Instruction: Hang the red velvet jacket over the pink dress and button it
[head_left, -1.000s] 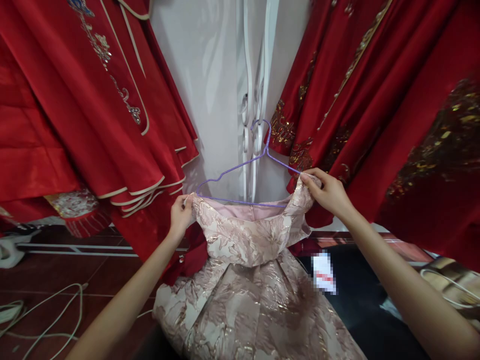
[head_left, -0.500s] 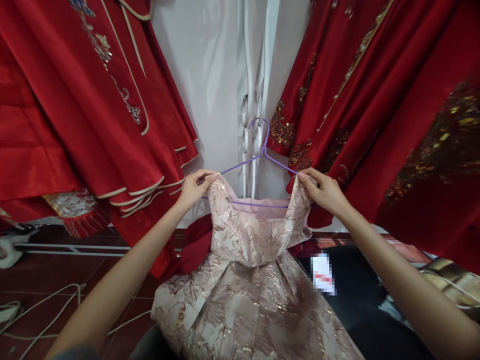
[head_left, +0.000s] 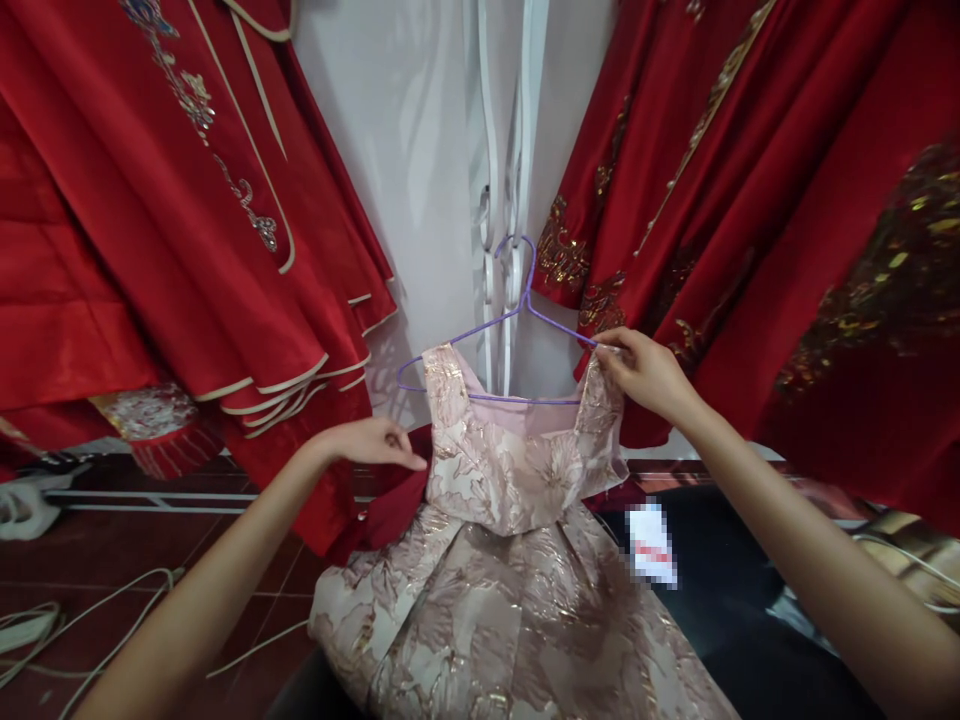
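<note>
Dress (head_left: 487, 480) in pale pink and gold brocade hangs at centre on a purple wire hanger (head_left: 526, 298), its skirt spreading toward the wearer and past the bottom edge. The hanger's hook sits at white scrolled bars (head_left: 489, 130); whether it is fully caught there is hard to tell. The right hand (head_left: 646, 372) pinches the dress's right shoulder strap against the wire. The left strap lies over the hanger's left arm, the rounded wire end poking out beyond it, with no hand on it. The left hand (head_left: 371, 440) is lower, beside the bodice, fingertips bunched near dark red cloth (head_left: 394, 510); I cannot tell whether they grip anything. Red garments (head_left: 262, 300) flank the dress on both sides. The likeliest trouble is the left strap slipping along the thin, sloping wire, since nothing visible holds it. The right shoulder could drop too, if the pinch loosens while the strap is poorly seated. A downward tug on the heavy-looking skirt might tilt the hanger, bend its wire or pull the hook free. Fingers closing near the bodice could also snag the dark red cloth along with the brocade.
</note>
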